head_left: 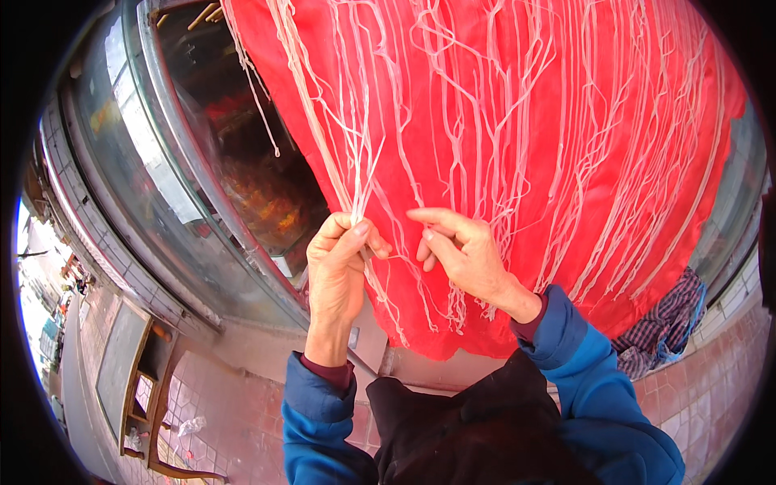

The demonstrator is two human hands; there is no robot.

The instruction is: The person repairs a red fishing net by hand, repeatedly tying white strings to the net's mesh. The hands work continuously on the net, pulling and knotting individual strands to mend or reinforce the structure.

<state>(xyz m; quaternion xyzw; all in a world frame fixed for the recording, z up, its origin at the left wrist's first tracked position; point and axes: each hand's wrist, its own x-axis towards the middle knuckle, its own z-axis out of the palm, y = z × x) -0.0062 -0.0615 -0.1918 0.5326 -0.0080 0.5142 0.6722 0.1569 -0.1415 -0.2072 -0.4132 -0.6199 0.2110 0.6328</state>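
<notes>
A wide red cloth (517,323) hangs in front of me, with many long pale cords hanging down over it. My left hand (343,255) is closed in a pinch around a bundle of white cords (360,174) at the cloth's left side. Above the grip these cords fan out, and their loose ends trail below it. My right hand (461,250) is just to the right, its index finger stretched toward the left hand and its other fingers loosely bent. Nothing shows between its fingers. One pale cord (410,170) hangs just above its index fingertip.
To the left are a metal-framed glass door (242,242) and a dark opening. A wooden table (145,380) with a shelf stands on the tiled pavement (242,404) at the lower left. Dark checked fabric (667,319) lies bunched at the cloth's lower right.
</notes>
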